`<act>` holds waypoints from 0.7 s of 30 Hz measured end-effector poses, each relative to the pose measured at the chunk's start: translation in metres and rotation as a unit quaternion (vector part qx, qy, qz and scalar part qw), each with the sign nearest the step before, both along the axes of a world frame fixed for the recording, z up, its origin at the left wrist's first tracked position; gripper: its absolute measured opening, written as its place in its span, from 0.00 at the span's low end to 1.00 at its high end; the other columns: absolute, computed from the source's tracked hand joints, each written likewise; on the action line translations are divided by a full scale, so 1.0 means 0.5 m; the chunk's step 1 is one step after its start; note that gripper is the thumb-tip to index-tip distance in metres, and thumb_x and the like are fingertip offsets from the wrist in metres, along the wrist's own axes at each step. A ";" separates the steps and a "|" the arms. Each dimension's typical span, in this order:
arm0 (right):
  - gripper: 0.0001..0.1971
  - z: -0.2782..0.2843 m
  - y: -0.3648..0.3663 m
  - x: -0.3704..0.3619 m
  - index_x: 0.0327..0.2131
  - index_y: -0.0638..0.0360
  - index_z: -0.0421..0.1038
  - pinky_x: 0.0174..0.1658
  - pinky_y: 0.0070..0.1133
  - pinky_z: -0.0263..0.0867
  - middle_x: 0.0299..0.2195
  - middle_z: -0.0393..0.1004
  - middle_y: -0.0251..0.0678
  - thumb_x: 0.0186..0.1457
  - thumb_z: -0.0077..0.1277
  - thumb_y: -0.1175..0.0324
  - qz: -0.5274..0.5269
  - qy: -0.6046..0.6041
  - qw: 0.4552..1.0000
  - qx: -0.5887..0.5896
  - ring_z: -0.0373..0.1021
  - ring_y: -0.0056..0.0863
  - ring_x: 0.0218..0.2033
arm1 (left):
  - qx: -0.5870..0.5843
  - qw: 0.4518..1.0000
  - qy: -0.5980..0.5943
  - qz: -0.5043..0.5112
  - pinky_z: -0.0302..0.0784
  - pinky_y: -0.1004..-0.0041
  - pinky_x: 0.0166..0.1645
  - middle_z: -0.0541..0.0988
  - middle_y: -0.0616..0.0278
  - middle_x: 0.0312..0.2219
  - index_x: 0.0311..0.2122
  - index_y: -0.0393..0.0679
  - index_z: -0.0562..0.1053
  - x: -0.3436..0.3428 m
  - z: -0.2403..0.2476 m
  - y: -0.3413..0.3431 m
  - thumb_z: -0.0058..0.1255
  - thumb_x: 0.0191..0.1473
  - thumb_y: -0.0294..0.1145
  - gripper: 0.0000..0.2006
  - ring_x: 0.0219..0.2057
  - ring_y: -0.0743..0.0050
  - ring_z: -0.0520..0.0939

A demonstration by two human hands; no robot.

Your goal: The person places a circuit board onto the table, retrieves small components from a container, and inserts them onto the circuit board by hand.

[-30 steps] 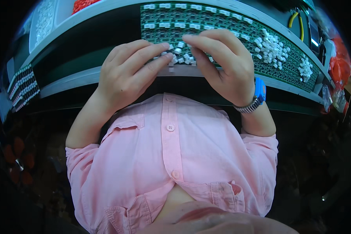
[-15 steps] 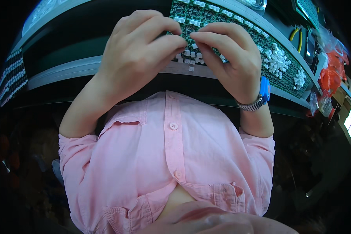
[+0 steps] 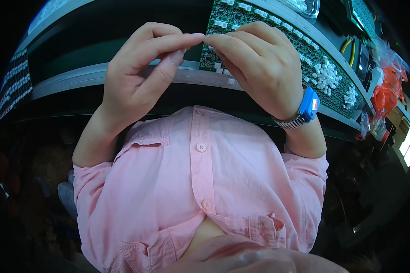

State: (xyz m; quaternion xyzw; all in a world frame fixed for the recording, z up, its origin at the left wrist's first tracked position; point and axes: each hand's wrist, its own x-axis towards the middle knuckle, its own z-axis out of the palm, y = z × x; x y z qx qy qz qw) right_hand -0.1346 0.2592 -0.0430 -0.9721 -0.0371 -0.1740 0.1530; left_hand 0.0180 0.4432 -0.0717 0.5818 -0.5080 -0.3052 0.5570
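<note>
My left hand [image 3: 139,68] is raised over the bench's front rail, index finger stretched toward my right hand's fingertips. A small white piece [image 3: 185,49], looking like a connector, peeks out by its thumb tip, against the curled fingers. My right hand [image 3: 264,66] is closed in a pinch, and its fingertips meet the left index tip; whatever they hold is hidden. Behind and under the right hand lies a green circuit board panel [image 3: 219,34] set with rows of white connectors. A few loose white connectors [image 3: 231,81] sit at its front edge.
A heap of white connectors [image 3: 326,76] and a smaller pile [image 3: 350,97] rest on the panel's right part. Beyond the metal rail [image 3: 300,28] are a clear tray [image 3: 305,7], yellow-handled pliers [image 3: 352,52] and a red plastic bag [image 3: 389,86]. More boards [image 3: 14,84] stand at far left.
Both hands have shifted slightly left. My left index finger has straightened out of its pinch and now reaches the right fingertips; the right hand has turned, its fingers now pointing left. The panel appears shifted slightly right.
</note>
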 end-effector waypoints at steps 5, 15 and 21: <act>0.15 0.013 0.004 0.005 0.39 0.54 0.79 0.36 0.24 0.71 0.28 0.79 0.29 0.44 0.63 0.75 -0.006 0.015 1.000 -0.006 0.75 0.29 0.33 | -0.049 0.993 0.102 0.017 0.75 0.80 0.45 0.75 0.57 0.44 0.50 0.36 0.77 -0.001 -0.017 -0.003 0.48 0.60 0.13 0.15 0.41 0.76 0.79; 0.15 0.027 0.005 0.008 0.37 0.56 0.77 0.37 0.26 0.69 0.27 0.76 0.29 0.40 0.58 0.74 0.009 0.040 0.999 -0.021 0.74 0.29 0.33 | -0.014 1.000 -0.001 0.022 0.75 0.80 0.44 0.77 0.58 0.42 0.53 0.38 0.77 -0.002 -0.005 -0.003 0.49 0.62 0.18 0.15 0.41 0.75 0.79; 0.14 0.028 0.005 0.007 0.36 0.55 0.76 0.37 0.26 0.68 0.27 0.76 0.28 0.41 0.58 0.74 -0.005 0.044 0.999 -0.026 0.73 0.28 0.33 | -0.002 0.998 -0.041 0.036 0.73 0.81 0.43 0.77 0.60 0.41 0.55 0.40 0.76 -0.010 0.001 -0.011 0.49 0.62 0.19 0.16 0.39 0.78 0.77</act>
